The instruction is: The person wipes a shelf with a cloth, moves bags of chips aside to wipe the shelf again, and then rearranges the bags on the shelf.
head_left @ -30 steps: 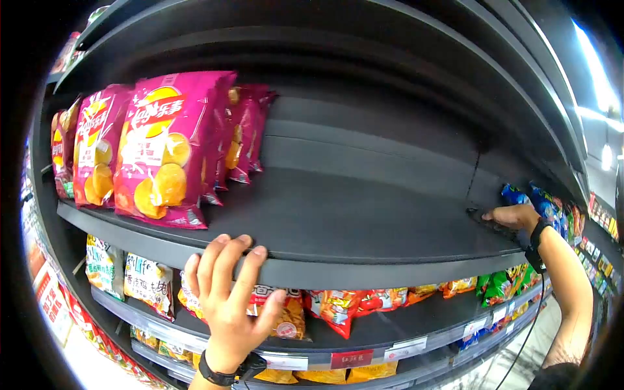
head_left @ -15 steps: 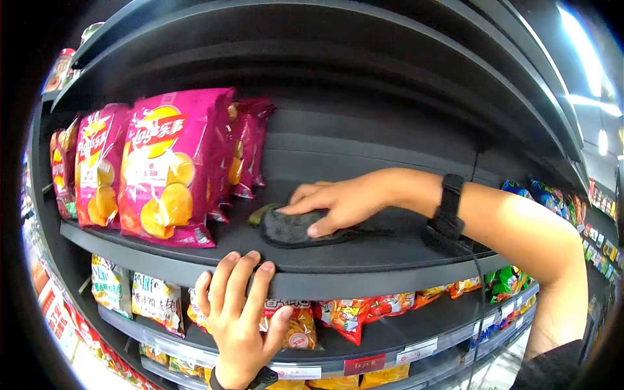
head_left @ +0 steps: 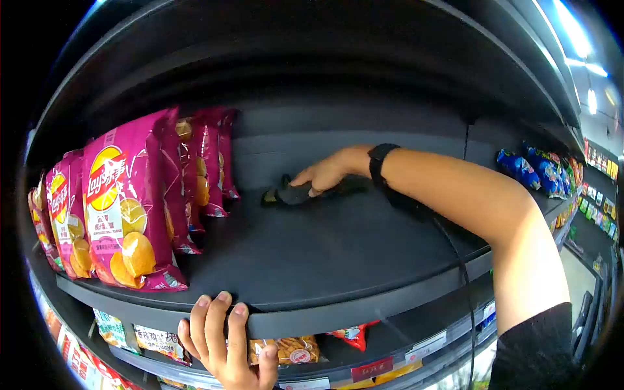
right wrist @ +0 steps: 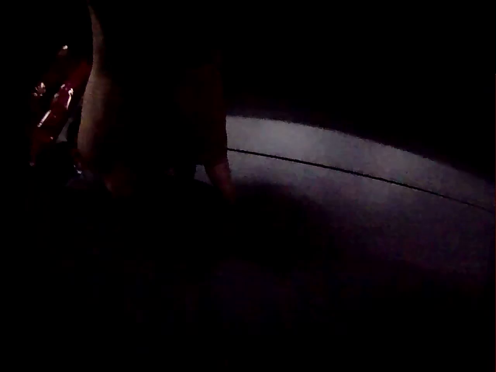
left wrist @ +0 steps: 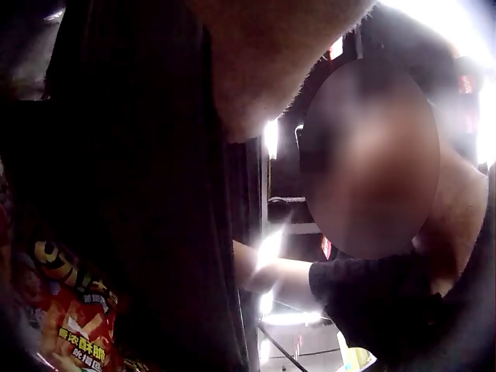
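Observation:
In the head view my right hand [head_left: 327,174] holds a dark grey cloth [head_left: 296,194] against the shelf board [head_left: 325,253], toward the back. Thumb and fingers are at the cloth, and part of its dark fabric spreads beyond them. The right wrist view is very dark and shows only the hand's outline [right wrist: 155,116]. My left hand [head_left: 229,348] rests on the shelf's front edge, its fingers laid over the top and the thumb lower down. Purple bags of potato chips [head_left: 127,208] stand upright left of the cloth.
Blue snack bags [head_left: 546,172] lie at the shelf's right end. Another shelf below holds more snack bags [head_left: 286,351] and price labels [head_left: 426,348]. A thin black cable [head_left: 465,292] hangs from the right wrist. More shelving [head_left: 487,45] stands overhead.
My right hand has swept the cloth from the shelf's right end leftward to near the chip bags, then farther back. The left hand has stayed on the front edge while the head view shifted.

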`<action>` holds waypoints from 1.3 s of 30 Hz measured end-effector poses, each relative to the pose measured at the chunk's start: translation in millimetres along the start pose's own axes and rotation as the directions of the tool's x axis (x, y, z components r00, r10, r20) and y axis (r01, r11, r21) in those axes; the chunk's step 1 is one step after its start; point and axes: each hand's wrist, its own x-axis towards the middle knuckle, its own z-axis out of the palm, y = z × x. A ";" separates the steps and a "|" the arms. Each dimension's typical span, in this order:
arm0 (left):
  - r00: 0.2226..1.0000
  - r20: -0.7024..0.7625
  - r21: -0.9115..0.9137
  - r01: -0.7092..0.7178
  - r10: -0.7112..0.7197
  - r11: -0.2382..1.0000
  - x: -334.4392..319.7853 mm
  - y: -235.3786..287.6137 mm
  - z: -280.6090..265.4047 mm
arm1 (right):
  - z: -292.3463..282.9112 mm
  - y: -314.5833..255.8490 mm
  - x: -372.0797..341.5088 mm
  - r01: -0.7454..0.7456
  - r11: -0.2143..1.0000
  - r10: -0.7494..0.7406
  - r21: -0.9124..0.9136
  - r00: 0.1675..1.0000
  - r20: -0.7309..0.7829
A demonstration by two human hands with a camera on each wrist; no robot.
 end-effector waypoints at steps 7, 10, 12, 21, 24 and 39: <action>0.999 0.015 0.003 0.034 -0.034 0.999 -2.9 2.2 -3.2 | 4.7 18.6 -2.5 -0.015 0.994 0.018 0.110 0.999 -0.033; 1.000 0.027 0.017 0.016 -0.016 1.000 -2.5 0.0 -4.0 | 3.7 22.0 -35.1 -0.041 0.989 0.041 0.141 0.999 -0.001; 1.000 0.024 0.062 0.002 -0.004 0.998 -8.7 -3.0 -1.6 | 15.2 74.5 -30.7 -0.191 0.968 0.192 0.162 0.981 0.011; 0.999 0.011 0.175 0.049 -0.052 0.983 -30.4 -18.6 13.2 | 55.1 206.0 -199.9 -0.679 0.698 0.680 0.226 0.728 0.089; 0.999 0.015 0.262 0.033 -0.038 0.964 -41.2 -26.2 19.7 | 78.8 279.7 -222.1 -0.739 0.654 0.747 0.158 0.665 0.016; 0.999 -0.004 0.124 0.052 -0.052 0.991 -21.2 -1.4 8.7 | 90.9 256.1 -270.2 -0.754 0.604 0.766 0.260 0.639 0.073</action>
